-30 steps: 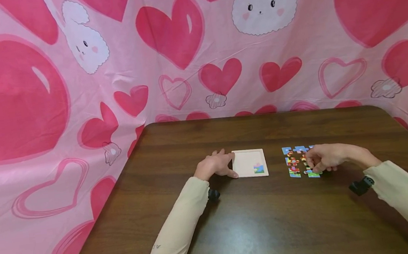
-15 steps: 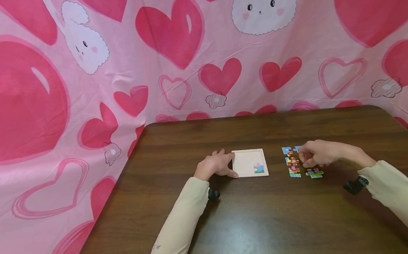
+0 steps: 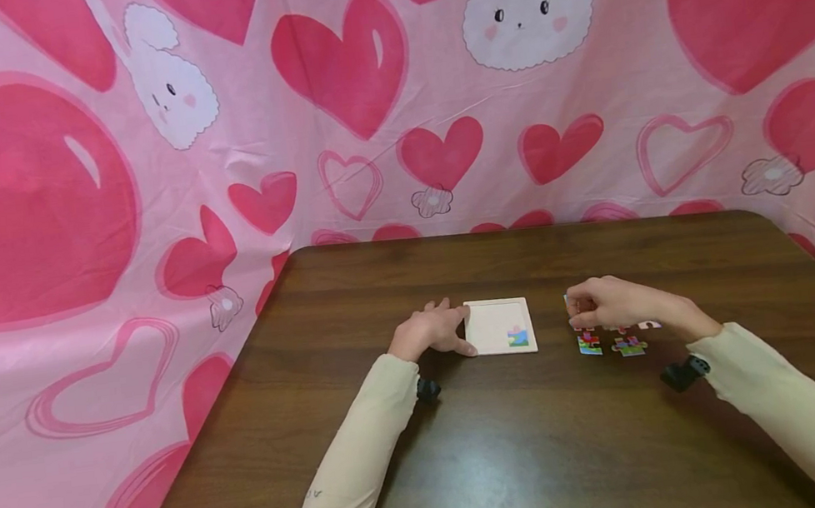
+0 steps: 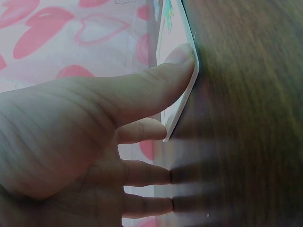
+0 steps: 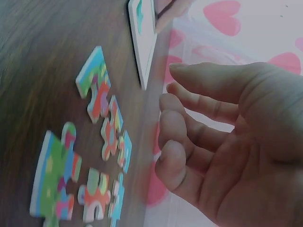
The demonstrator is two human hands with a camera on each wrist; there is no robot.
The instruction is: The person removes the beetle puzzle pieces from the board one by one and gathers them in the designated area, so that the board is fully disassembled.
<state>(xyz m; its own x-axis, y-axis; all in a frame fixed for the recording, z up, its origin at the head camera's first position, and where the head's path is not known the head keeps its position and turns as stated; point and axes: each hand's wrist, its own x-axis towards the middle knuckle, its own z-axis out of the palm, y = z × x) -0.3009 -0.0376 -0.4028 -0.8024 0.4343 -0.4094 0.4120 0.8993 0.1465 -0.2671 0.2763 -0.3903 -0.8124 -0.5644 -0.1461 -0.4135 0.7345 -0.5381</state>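
Note:
My left hand (image 3: 427, 331) rests at the left edge of a shallow pale puzzle tray (image 3: 487, 327). Its thumb (image 4: 177, 59) lies over the tray's near corner, while the other fingers stretch out straight against the tray edge and table. One jigsaw piece (image 3: 518, 337) with blue and green print sits in the tray's near right corner. My right hand (image 3: 613, 302) hovers over the loose jigsaw pieces (image 3: 589, 342), hiding several of them. In the right wrist view its fingers (image 5: 173, 125) are loosely bent, with nothing visible between them, and more colourful pieces (image 5: 97, 194) lie below.
A brown wooden table (image 3: 430, 452) carries everything. Behind and to the left hangs a pink cloth (image 3: 246, 96) with hearts and rabbits. Bare tabletop lies between the tray and the loose pieces. Each wrist wears a small black camera.
My right hand has moved left over the pieces, from their right side toward the far left ones, uncovering pieces at the near right. My left hand and the tray have stayed put.

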